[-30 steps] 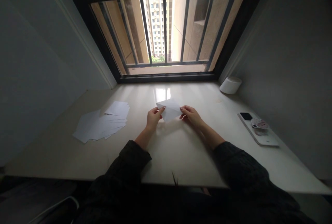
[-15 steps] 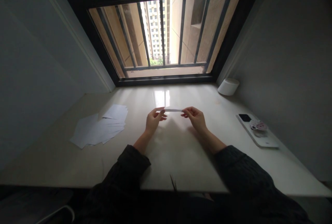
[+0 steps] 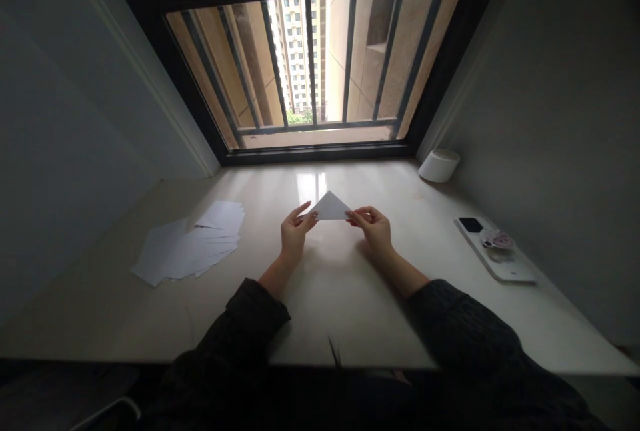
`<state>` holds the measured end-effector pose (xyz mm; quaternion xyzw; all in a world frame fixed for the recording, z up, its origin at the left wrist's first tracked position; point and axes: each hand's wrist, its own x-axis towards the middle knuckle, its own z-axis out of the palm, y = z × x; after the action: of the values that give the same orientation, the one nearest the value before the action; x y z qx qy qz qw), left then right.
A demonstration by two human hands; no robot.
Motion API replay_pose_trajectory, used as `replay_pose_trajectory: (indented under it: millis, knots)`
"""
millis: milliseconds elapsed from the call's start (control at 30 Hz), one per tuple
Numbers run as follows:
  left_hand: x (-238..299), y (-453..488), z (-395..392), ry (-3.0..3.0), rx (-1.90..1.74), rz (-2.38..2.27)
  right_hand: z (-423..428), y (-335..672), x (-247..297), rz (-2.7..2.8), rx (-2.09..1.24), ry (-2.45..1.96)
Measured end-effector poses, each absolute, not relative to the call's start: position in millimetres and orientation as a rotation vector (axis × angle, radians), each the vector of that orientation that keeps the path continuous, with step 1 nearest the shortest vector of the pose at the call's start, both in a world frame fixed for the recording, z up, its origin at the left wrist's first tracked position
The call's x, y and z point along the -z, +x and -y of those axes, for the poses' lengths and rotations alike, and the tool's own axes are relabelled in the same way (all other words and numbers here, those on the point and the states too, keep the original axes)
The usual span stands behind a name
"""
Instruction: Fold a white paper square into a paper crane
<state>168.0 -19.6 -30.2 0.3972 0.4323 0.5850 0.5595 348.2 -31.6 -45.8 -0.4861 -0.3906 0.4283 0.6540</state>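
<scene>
A small white folded paper triangle (image 3: 330,207) is held up above the table, its point facing the window. My left hand (image 3: 295,228) pinches its left corner between thumb and fingers, with the index finger raised off it. At the right corner, my right hand (image 3: 373,223) grips the paper the same way, thumb on the near face. The fingertips behind the paper are partly hidden.
Several loose white sheets (image 3: 187,244) lie overlapping on the left of the pale table (image 3: 345,311). To the right rests a white phone (image 3: 513,268) with a round grip on its back. A white cylinder (image 3: 439,166) stands by the barred window (image 3: 320,71).
The paper has tilted from edge-on, where it looked like a thin strip, so its triangular face now shows. Both hands have turned slightly with it and keep hold of its ends.
</scene>
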Motion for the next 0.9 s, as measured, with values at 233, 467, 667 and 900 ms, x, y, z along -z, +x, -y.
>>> replay_pose_trajectory:
  millis: [233,467,667,900]
  knots:
    - [29.7,171.3,21.3,0.919,-1.392,-1.059,32.8,347.0,47.2,0.87,-0.946,-1.129]
    - [28.2,166.7,20.5,1.087,-1.265,-1.062,31.9,350.0,48.4,0.95,-0.908,-1.126]
    - [29.2,165.7,19.8,1.112,-1.271,-1.199,32.4,350.0,48.2,0.984,-0.931,-1.125]
    - [28.7,166.9,22.7,1.209,-1.276,-1.198,38.6,352.1,40.5,1.3,-0.711,-1.156]
